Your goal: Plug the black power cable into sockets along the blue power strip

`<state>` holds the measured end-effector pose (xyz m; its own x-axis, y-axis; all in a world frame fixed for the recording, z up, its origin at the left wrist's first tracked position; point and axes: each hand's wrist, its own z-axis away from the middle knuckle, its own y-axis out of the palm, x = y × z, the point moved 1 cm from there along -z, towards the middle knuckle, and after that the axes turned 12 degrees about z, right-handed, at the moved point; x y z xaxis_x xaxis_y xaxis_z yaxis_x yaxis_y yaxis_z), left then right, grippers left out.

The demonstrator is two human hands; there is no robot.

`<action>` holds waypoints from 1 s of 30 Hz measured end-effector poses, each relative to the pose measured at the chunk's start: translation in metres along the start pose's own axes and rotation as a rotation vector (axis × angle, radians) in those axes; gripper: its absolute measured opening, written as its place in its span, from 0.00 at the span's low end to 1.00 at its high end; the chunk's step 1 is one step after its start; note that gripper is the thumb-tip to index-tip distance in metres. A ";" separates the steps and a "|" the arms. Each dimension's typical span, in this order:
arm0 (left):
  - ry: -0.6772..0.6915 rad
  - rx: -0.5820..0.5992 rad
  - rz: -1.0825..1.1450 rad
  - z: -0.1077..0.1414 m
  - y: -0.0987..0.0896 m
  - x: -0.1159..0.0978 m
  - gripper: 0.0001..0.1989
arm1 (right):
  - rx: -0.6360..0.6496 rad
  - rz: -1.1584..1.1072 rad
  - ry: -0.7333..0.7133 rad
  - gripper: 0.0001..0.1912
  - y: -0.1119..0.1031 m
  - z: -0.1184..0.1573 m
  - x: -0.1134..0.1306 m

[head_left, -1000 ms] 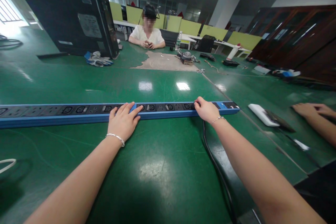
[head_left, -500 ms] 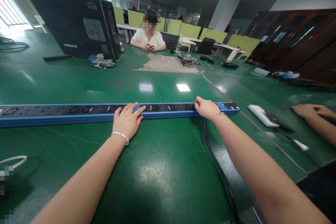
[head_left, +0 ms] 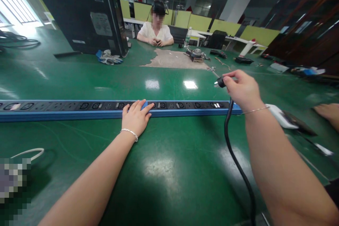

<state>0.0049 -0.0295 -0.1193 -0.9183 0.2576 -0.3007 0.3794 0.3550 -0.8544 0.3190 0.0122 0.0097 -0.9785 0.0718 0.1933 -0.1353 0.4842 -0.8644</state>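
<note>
A long blue power strip [head_left: 169,113] with a row of black sockets lies across the green table. My left hand [head_left: 136,114] rests on its middle, fingers spread and lying over the top face. Above the strip's right part, my right hand [head_left: 241,88] pinches a black plug [head_left: 220,82] whose metal prongs point left, clear of the sockets. From the plug a thick black cable [head_left: 235,159] hangs down towards the bottom edge of the view.
Behind the strip, a black computer case [head_left: 79,17] stands at the back left beside gloves [head_left: 109,57]. A person [head_left: 156,31] sits across the green table [head_left: 106,81]. Another person's hand [head_left: 327,111] and a white object [head_left: 280,116] are at the right.
My right hand has risen from the strip and moved right, and the plug now shows in its fingers. My left hand stays on the strip. The whole view has shifted slightly.
</note>
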 end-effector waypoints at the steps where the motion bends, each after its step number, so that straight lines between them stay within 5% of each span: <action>1: 0.000 0.003 0.002 0.000 0.000 0.000 0.18 | 0.058 -0.068 -0.037 0.17 -0.001 0.002 0.012; 7: 0.041 -0.011 -0.010 0.002 0.001 0.001 0.19 | 0.324 -0.129 -0.192 0.12 0.046 0.038 0.088; 12: 0.041 -0.025 0.011 0.003 0.003 0.001 0.22 | 0.374 0.000 -0.216 0.11 0.080 0.044 0.103; 30: -0.033 0.009 0.105 -0.001 -0.001 0.002 0.28 | 0.358 0.256 -0.170 0.12 0.070 0.051 0.123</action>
<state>0.0024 -0.0280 -0.1186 -0.8768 0.2634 -0.4023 0.4728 0.3195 -0.8212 0.1814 0.0107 -0.0508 -0.9950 -0.0085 -0.0996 0.0975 0.1366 -0.9858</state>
